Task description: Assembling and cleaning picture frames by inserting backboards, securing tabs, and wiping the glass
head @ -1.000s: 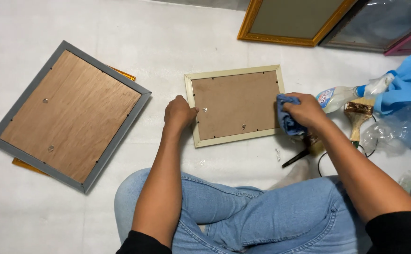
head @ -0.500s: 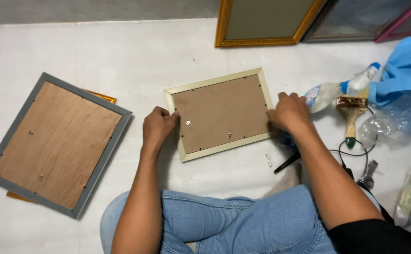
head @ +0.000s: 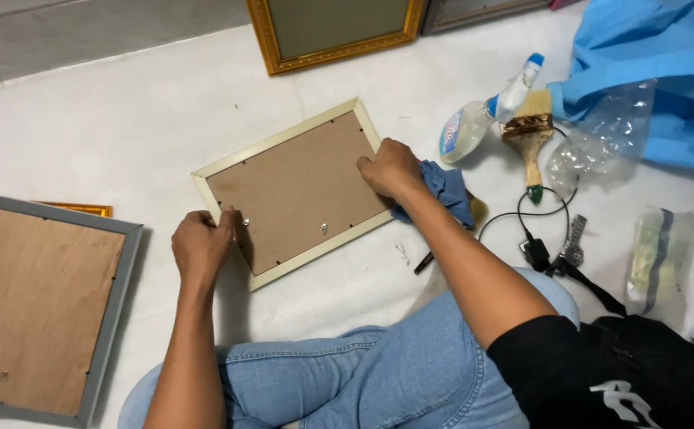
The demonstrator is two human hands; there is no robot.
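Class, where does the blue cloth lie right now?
In the head view, the crumpled blue cloth lies on the white floor under the right hand, at the right edge of the cream-framed picture frame lying face down.

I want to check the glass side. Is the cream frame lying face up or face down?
Face down: the cream frame shows its brown backing board and small metal clips.

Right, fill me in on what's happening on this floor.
A person sits on the white floor with a cream picture frame lying face down in front of them. The left hand grips its near-left corner, while the right hand presses a blue cloth at its right edge. A spray bottle and a paintbrush lie beyond the cloth. A larger grey frame lies face down to the left, and a gold frame sits further off.
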